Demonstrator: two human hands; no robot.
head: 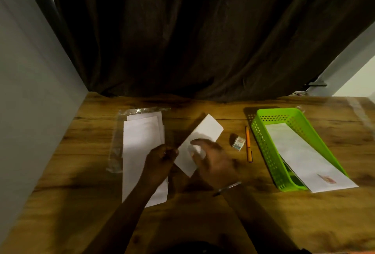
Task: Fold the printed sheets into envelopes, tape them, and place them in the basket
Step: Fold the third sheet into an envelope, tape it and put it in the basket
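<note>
A stack of white paper sheets (140,152) lies on the wooden table (203,223) at the left. Just beside it, the left hand (162,159) pinches the edge of a tilted folded white sheet (205,130), and the right hand (216,162) grips it with the thumb on top. At the right, a long white envelope (304,156) lies in the green perforated plastic basket (262,140).

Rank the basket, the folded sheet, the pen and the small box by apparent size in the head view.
1. basket, clearly largest.
2. folded sheet.
3. pen and box: not ranked. The pen is longer but thin, the box shorter but wider, so they cover about the same area.
</note>
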